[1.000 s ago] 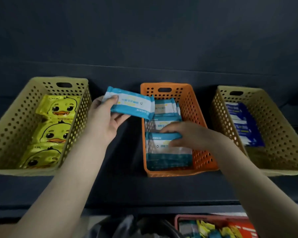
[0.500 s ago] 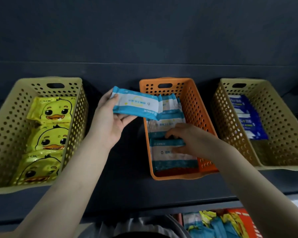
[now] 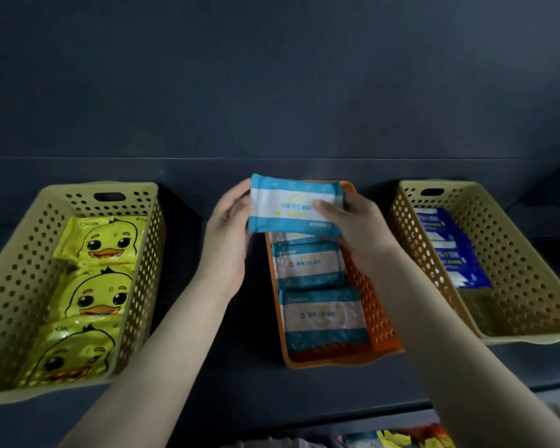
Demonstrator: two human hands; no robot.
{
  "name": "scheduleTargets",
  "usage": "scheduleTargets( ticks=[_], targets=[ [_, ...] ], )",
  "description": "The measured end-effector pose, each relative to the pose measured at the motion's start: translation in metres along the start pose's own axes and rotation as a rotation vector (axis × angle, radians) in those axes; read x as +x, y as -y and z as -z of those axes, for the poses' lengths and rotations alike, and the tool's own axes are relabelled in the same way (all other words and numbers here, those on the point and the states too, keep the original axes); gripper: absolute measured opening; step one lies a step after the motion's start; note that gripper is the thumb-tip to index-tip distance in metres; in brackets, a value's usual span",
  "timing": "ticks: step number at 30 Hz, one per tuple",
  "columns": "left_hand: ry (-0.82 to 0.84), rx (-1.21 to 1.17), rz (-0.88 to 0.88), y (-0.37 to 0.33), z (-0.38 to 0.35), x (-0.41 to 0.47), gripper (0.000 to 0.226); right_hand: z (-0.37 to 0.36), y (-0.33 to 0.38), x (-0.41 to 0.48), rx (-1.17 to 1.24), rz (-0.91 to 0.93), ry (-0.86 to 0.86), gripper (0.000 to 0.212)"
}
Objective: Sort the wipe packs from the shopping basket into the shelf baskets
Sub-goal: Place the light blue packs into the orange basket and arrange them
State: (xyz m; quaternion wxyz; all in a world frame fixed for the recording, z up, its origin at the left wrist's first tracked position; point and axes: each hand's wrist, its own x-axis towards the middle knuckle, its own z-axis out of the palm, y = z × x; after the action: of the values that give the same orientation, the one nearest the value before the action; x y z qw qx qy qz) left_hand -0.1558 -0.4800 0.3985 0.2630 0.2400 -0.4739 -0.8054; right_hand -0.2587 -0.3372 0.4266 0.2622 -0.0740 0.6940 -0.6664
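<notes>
teal-and-white soft plastic wipe pack (image 3: 291,205), held by both hands. left hand (image 3: 227,234) grips its left short edge, with the fingers curled behind. right hand (image 3: 359,231) pinches the right end, thumb on the printed face and the other fingers hidden behind the pack. neither hand is free.

position: the pack hangs over the far end of the orange perforated plastic basket (image 3: 372,315), printed face tipped toward us and not touching the rim as far as we can tell. its long axis runs left to right, across the basket's length. the two teal packs lying flat in the basket (image 3: 311,270) lie the same way, so we judge no turn is needed, only a lowering down and slightly away. a pale strip of a third pack shows just under the held one, and we cannot tell how much room remains at that end.

the right hand sits over the basket itself and the left is beside its left wall, so the right is the nearer one for setting the pack down.

outward: on the left is a pale yellow perforated basket (image 3: 10,286) with yellow duck-print packs (image 3: 101,244). on the right is a matching basket (image 3: 514,286) with dark blue packs (image 3: 450,250). all three stand on a dark shelf (image 3: 240,383). mixed coloured packs (image 3: 411,438) show at the bottom edge, and we take them for the unsorted stock.
</notes>
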Motion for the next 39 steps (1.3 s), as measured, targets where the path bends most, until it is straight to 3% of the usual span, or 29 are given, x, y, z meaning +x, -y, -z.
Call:
scheduleTargets(
  ticks=[2,4,9,13,15,18,20,23,27,30,32,34,36,39],
  targets=[
    [-0.036,0.185,-0.062,0.004,0.005,0.008,0.032,0.013,0.008,0.010,-0.120,0.107,-0.104,0.022],
    [-0.033,0.298,-0.002,0.009,0.009,0.016,0.041,0.025,0.016,0.020,-0.289,0.182,-0.144,0.016],
    [0.159,0.406,0.327,0.031,0.019,0.026,0.081,0.038,0.037,0.045,-0.659,0.271,0.025,0.028],
    [0.194,0.403,0.282,0.029,0.019,0.028,0.040,0.025,0.049,0.059,-1.168,0.284,0.347,0.024],
    [0.182,0.384,0.285,0.029,0.019,0.030,0.035,0.010,0.037,0.061,-1.179,0.257,0.416,0.039],
    [0.178,0.410,0.284,0.035,0.023,0.030,0.033,0.004,0.012,0.057,-1.133,0.321,0.280,0.064],
    [0.178,0.401,0.287,0.037,0.025,0.030,0.033,0.011,-0.003,0.054,-1.158,0.354,0.192,0.060],
    [0.189,0.370,0.303,0.037,0.023,0.030,0.036,0.015,-0.027,0.048,-1.211,0.263,0.212,0.050],
    [0.199,0.409,0.327,0.036,0.025,0.031,0.034,0.013,-0.042,0.050,-1.031,0.141,0.222,0.047],
    [0.202,0.406,0.351,0.033,0.026,0.032,0.033,0.011,-0.035,0.055,-0.939,0.161,0.302,0.043],
    [0.198,0.390,0.359,0.032,0.025,0.032,0.035,0.008,-0.035,0.057,-1.019,0.247,0.310,0.042],
    [0.197,0.393,0.362,0.032,0.024,0.032,0.036,0.007,-0.039,0.056,-1.184,0.310,0.202,0.043],
    [0.196,0.397,0.360,0.032,0.024,0.031,0.037,0.009,-0.043,0.051,-1.239,0.262,0.100,0.052],
    [0.204,0.397,0.362,0.031,0.025,0.032,0.037,0.013,-0.044,0.046,-1.169,0.172,0.184,0.059]
  ],
)
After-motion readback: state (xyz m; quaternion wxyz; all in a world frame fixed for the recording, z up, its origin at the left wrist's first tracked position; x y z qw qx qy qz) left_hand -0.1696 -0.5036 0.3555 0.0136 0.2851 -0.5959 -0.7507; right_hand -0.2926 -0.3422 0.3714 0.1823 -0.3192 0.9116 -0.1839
